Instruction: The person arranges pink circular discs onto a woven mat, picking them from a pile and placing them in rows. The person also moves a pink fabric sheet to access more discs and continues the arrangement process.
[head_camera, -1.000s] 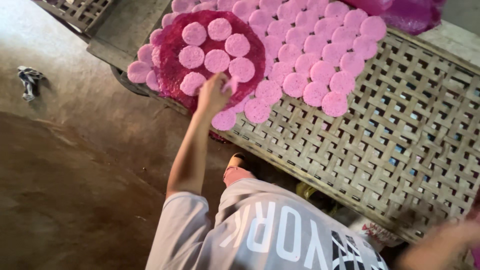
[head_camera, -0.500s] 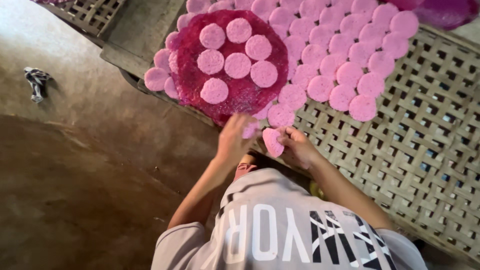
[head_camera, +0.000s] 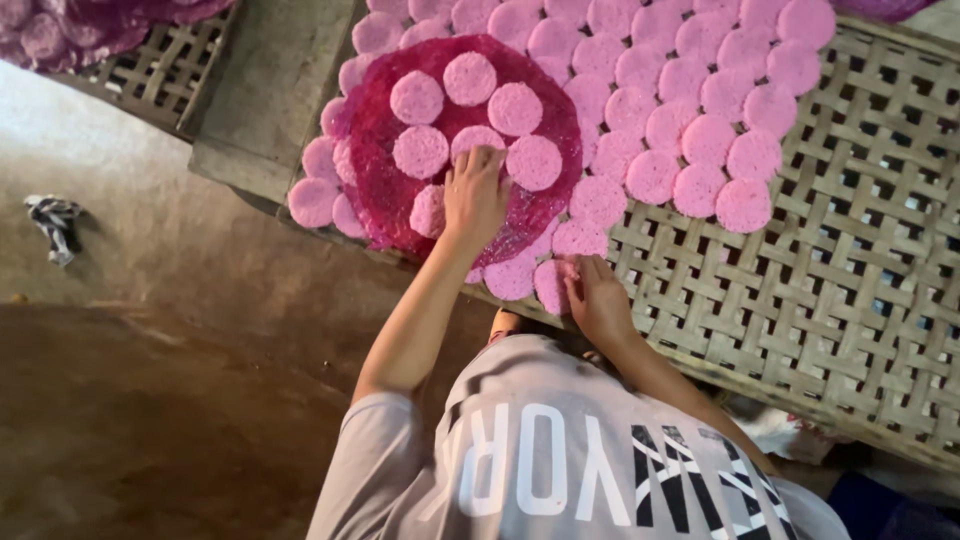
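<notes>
Since half a second ago the left hand (head_camera: 476, 195) has reached up onto the dark red sheet (head_camera: 545, 215), fingers (head_camera: 485, 160) curled down on a pale pink disc (head_camera: 474, 140), the grip itself hidden. Beside it, the right hand (head_camera: 597, 297) lies with loosened fingers on the nearest pink discs (head_camera: 553, 285). Beyond both, rows of discs (head_camera: 690, 110) cover the woven bamboo rack (head_camera: 860, 290).

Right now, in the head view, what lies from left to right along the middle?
Crumpled cloth on the floor → large dark-pink round sheet → left hand → right hand → bare woven bamboo tray.
</notes>
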